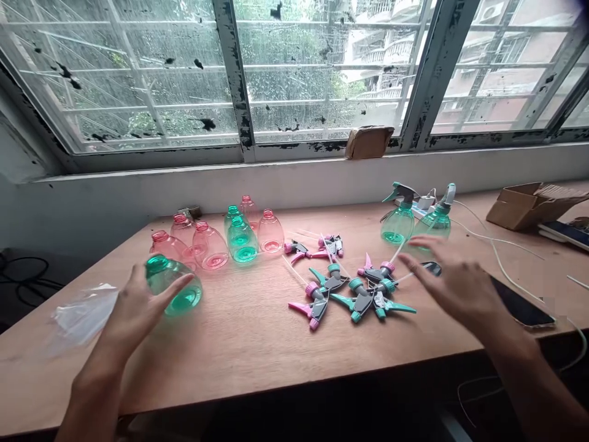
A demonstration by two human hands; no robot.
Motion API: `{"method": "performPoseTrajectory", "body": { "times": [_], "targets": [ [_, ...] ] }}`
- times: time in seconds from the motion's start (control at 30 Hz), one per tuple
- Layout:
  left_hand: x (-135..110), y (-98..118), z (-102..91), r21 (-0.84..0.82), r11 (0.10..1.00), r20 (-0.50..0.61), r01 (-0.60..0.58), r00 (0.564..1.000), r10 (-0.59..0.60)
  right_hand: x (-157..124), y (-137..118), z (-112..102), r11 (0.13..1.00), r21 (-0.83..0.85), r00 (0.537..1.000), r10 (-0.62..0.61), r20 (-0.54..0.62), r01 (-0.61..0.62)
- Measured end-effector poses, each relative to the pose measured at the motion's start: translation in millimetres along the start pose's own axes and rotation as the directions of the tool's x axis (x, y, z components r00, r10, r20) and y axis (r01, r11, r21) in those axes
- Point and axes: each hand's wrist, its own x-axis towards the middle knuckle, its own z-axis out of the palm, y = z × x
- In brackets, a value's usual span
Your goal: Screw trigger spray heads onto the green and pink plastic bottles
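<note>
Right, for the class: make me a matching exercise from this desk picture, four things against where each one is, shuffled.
1 tilted green bottle
2 loose spray heads
3 phone
4 small brown box

A on the windowsill
B in the left hand
C piled on the middle of the desk
D right of the right hand

Pairs: 1-B, 2-C, 3-D, 4-A

Five pink bottles [209,247] without heads are counted. Three headless green bottles [242,242] are counted too (one of them gripped in the left hand [133,313]). Two finished sprayers [398,221], both green, are logged. Loose spray heads [317,304] are put at roughly eight, the exact number being hidden by overlap. Two cardboard boxes [524,205], one phone [522,305] and one plastic bag [80,316] are noted.
</note>
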Motion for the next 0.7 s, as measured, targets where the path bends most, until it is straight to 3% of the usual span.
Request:
{"method": "performPoseTrajectory", "body": {
  "times": [0.07,0.2,0.3,0.43,0.57,0.7],
  "targets": [
    [-11,5,2.0,-0.007,1.0,0.049,0.023,0.999,-0.023,-16,-17,14,0.993,0.103,0.991,-0.076,0.113,0.064],
    [-43,16,22.7,-0.2,0.98,0.177,-0.005,0.983,0.042,-36,-35,48,0.971,0.158,0.923,-0.22,0.316,0.178],
    [-69,30,46.1,-0.437,0.898,0.34,0.052,0.934,0.111,-45,-42,68,0.969,0.121,0.915,-0.243,0.323,0.215],
    [-94,53,68.3,-0.505,0.863,0.423,0.015,0.876,0.232,-49,-48,78,0.959,0.088,0.892,-0.284,0.351,0.271],
    [-104,62,72.0,-0.502,0.863,0.466,-0.049,0.826,0.318,-51,-48,78,0.973,0.118,0.913,-0.229,0.338,0.2],
    [-105,55,70.3,-0.524,0.852,0.495,-0.001,0.814,0.305,-56,-45,80,0.962,0.224,0.965,-0.195,0.177,0.153]
  ]
}}
